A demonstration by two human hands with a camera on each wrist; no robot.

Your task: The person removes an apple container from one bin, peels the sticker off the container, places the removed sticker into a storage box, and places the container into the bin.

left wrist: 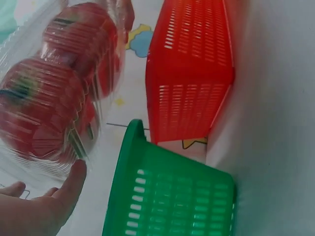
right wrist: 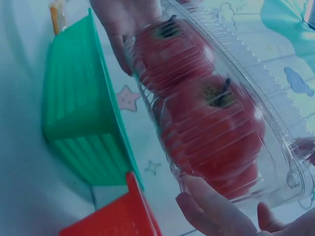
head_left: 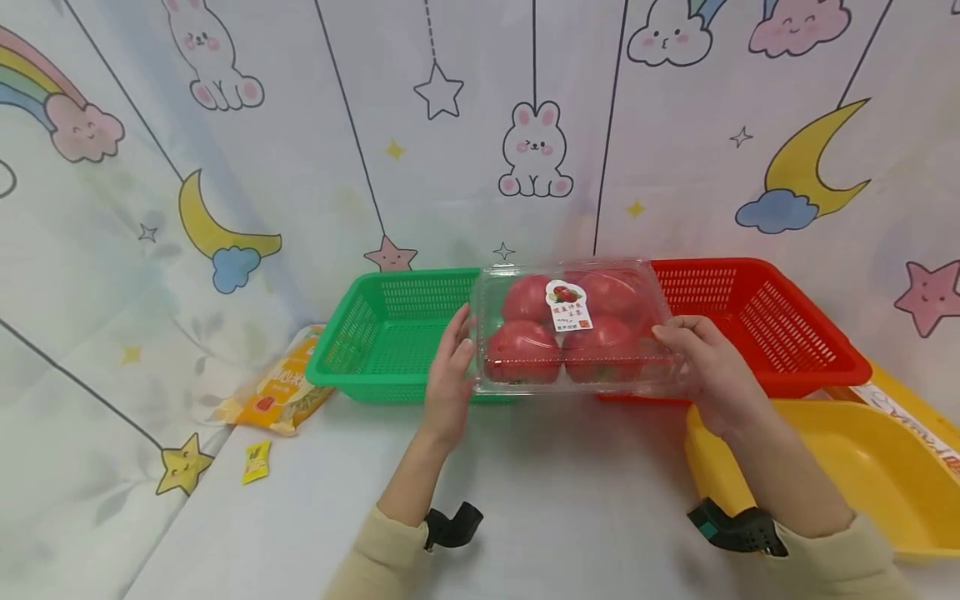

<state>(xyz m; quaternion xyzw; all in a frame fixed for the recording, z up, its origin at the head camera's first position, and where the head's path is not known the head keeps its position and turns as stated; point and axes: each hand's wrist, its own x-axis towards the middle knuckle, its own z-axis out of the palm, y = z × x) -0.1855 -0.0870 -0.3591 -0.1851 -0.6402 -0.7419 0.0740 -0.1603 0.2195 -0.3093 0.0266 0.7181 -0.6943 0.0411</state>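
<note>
Held up between both hands: a clear box (head_left: 573,329) of tomatoes (head_left: 523,350), above the seam of two baskets. Left hand (head_left: 450,375) at the box's 9 o'clock end, fingers straight and flat against the side, thumb underneath. Right hand (head_left: 708,367) at the 3 o'clock end, fingers curled round the edge in a firm grip. Green basket (head_left: 382,337) at 9 o'clock, red basket (head_left: 757,321) at 3 o'clock, both on the bench (head_left: 570,492). Yellow tub (head_left: 847,467) at 4 o'clock; snack bag (head_left: 281,387) at 8 o'clock.

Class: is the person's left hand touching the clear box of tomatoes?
Touching. The head view shows the left hand flat against the end of the clear box.
</note>
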